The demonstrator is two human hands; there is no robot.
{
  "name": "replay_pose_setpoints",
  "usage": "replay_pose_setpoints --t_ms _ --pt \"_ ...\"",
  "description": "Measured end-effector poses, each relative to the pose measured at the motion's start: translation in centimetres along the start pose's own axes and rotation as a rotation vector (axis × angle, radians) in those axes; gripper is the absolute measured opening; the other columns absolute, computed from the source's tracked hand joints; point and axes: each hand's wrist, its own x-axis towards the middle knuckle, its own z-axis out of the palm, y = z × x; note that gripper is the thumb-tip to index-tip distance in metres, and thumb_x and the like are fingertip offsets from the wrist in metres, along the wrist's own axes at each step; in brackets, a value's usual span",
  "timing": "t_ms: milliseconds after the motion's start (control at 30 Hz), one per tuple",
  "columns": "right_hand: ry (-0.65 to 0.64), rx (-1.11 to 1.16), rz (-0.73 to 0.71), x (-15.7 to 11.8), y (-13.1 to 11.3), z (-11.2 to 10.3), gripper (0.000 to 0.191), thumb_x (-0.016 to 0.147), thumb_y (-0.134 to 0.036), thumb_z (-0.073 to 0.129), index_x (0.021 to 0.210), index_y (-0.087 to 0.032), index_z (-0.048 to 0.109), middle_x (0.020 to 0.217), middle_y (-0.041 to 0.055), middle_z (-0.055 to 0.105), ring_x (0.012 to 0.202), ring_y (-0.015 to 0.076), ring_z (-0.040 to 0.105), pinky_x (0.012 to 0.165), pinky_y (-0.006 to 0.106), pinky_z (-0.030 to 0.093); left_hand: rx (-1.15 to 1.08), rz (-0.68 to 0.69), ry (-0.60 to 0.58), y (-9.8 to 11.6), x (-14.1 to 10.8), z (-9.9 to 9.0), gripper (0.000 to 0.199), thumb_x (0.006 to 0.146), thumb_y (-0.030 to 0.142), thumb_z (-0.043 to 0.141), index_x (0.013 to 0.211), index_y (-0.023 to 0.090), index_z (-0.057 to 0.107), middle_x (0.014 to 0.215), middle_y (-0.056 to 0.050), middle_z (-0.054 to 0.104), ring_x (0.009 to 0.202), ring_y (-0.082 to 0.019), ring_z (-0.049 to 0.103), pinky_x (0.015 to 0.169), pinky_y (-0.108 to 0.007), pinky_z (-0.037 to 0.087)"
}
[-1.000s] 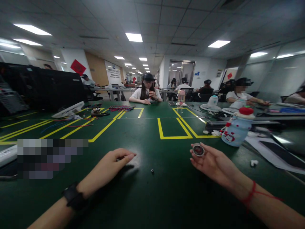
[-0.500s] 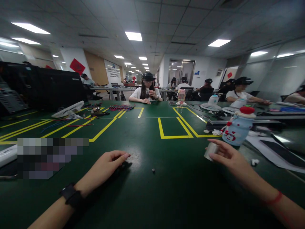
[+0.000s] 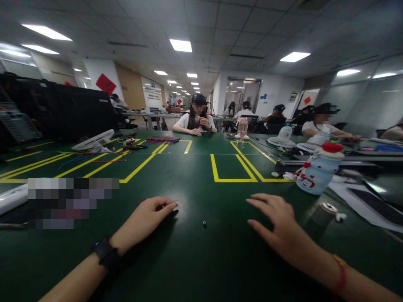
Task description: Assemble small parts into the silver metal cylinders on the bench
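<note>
On the green table [image 3: 204, 264], my left hand [image 3: 151, 218] lies low with its fingers curled and the thumb tip against the forefinger; anything between them is hidden. My right hand [image 3: 280, 228] is open, fingers spread above the table, holding nothing. To its right stands a short silvery metal cylinder [image 3: 324, 213], apart from the hand. A tiny dark piece with a hole in its middle [image 3: 204, 223] sits between my two hands, touched by neither.
A blue bottle with a red lid [image 3: 319, 170] stands at the right, near papers and a dark flat panel [image 3: 378, 205]. White fans [image 3: 281, 137] are farther back. At the left lie loose wires [image 3: 108, 161] and a white device [image 3: 15, 195]. A person [image 3: 197, 119] sits opposite.
My right hand has let go of the metal cylinder, which now stands farther right on the table. That hand has moved left and spread its fingers. The left hand keeps its pose.
</note>
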Motion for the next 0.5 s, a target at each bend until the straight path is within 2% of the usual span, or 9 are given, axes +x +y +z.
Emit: replay_pose_setpoints --t_ms 33,133,167,233,333,467,500 --pt "-0.092 0.106 -0.061 1.2 -2.6 0.7 0.042 0.085 -0.043 0.046 0.125 -0.031 0.046 0.123 0.0057 0.051 0.11 0.0224 0.045 0.088 0.04 0.035 0.006 -0.003 0.008 -0.1 -0.1 0.0 0.042 0.082 0.056 0.044 0.093 0.024 0.069 0.095 -0.003 0.07 0.088 -0.024 0.062 0.076 -0.031 0.044" --pt "-0.184 0.284 -0.173 4.1 -8.1 2.6 0.03 0.085 -0.04 0.05 0.112 -0.03 0.058 0.107 0.0035 0.059 0.099 0.0189 0.049 0.083 0.036 0.035 0.028 0.0 0.04 -0.4 -0.1 0.1 0.041 0.082 0.056 0.045 0.092 0.023 0.068 0.095 -0.003 0.07 0.089 -0.024 0.062 0.077 -0.031 0.044" --pt "-0.197 0.308 -0.193 4.7 -8.9 2.9 0.024 0.085 -0.038 0.049 0.103 -0.029 0.062 0.1 0.0026 0.061 0.095 0.0176 0.05 0.081 0.034 0.035 0.033 0.005 0.051 -0.5 -0.1 0.1 0.041 0.082 0.055 0.044 0.091 0.023 0.068 0.095 -0.003 0.069 0.089 -0.024 0.061 0.077 -0.031 0.044" --pt "-0.205 0.327 -0.195 5.3 -8.8 2.7 0.021 0.088 -0.033 0.046 0.091 -0.025 0.065 0.091 0.0011 0.062 0.089 0.0151 0.051 0.079 0.032 0.035 0.038 0.015 0.059 -0.7 -0.1 0.1 0.041 0.083 0.055 0.044 0.091 0.023 0.068 0.095 -0.003 0.069 0.09 -0.024 0.061 0.077 -0.032 0.044" --pt "-0.098 0.261 -0.098 4.4 -4.8 0.3 0.021 0.088 -0.031 0.043 0.09 -0.023 0.062 0.09 0.0011 0.062 0.085 0.0145 0.053 0.077 0.031 0.037 0.033 0.025 0.053 -0.6 -0.3 0.1 0.041 0.083 0.055 0.044 0.09 0.022 0.068 0.095 -0.004 0.068 0.089 -0.025 0.061 0.078 -0.032 0.045" --pt "0.256 -0.091 0.157 0.3 4.6 -4.2 0.025 0.08 -0.04 0.049 0.087 -0.019 0.061 0.091 0.0074 0.062 0.088 0.0219 0.056 0.08 0.036 0.039 0.026 0.035 0.059 0.0 -0.4 0.3 0.041 0.081 0.055 0.045 0.088 0.021 0.068 0.094 -0.005 0.068 0.088 -0.025 0.061 0.076 -0.033 0.045" --pt "0.291 -0.199 0.245 -1.0 6.9 -5.0 0.027 0.079 -0.042 0.05 0.086 -0.018 0.06 0.092 0.0091 0.062 0.087 0.0238 0.056 0.082 0.038 0.039 0.027 0.036 0.063 0.1 -0.3 0.4 0.041 0.081 0.055 0.045 0.087 0.021 0.068 0.094 -0.005 0.068 0.088 -0.026 0.061 0.076 -0.033 0.046"
